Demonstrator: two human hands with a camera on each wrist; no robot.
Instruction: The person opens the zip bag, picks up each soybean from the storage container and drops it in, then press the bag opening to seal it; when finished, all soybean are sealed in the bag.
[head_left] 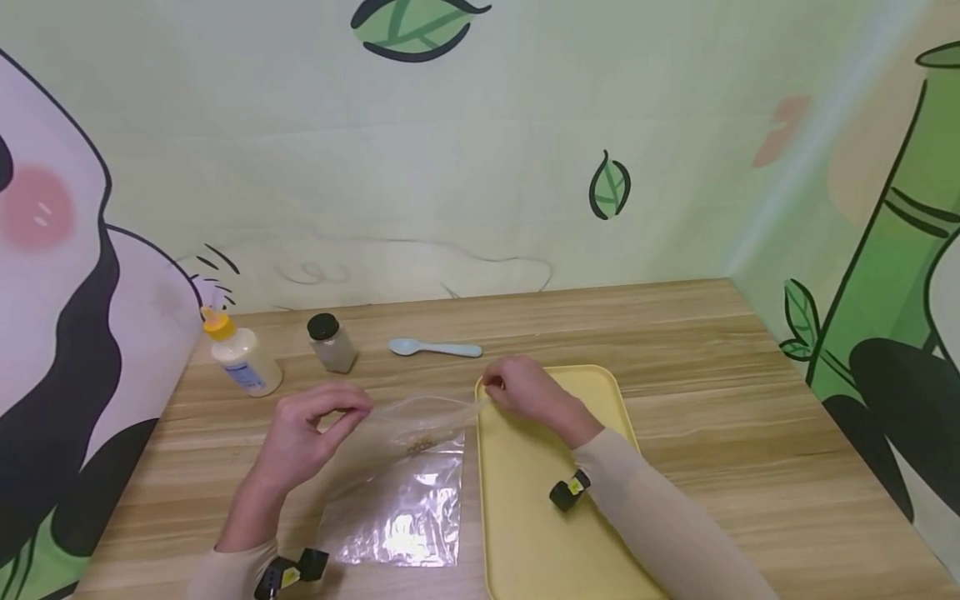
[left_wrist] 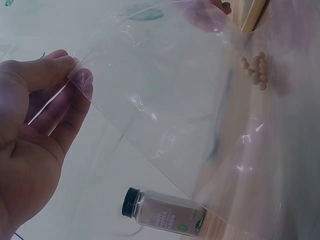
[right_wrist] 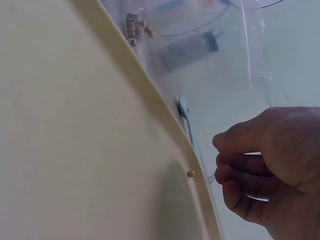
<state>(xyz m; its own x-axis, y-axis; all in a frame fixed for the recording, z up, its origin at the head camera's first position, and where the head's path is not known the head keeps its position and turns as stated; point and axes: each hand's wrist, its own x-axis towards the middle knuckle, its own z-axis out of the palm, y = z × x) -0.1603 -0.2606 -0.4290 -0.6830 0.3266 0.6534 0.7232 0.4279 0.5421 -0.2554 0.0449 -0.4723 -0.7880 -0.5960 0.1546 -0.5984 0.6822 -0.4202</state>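
A clear plastic bag (head_left: 397,508) is lifted at its mouth, its lower part lying on the table. Small round tan beads or beans (left_wrist: 257,71) cluster inside it. My left hand (head_left: 318,429) pinches one corner of the mouth between thumb and fingertips. Near the opposite corner, above the far left edge of a yellow tray (head_left: 555,517), is my right hand (head_left: 528,392). Its fingers (right_wrist: 245,180) are loosely bent and apart from the bag in the right wrist view, with nothing visible in them. One tan ball (right_wrist: 191,173) sits at the tray's rim.
Behind the bag stand a bottle with a yellow cap (head_left: 247,362) and a black-lidded pepper jar (head_left: 335,346), its label partly legible in the left wrist view. A light blue spoon (head_left: 435,347) lies right of the jar. A painted wall (head_left: 480,167) borders the table's back.
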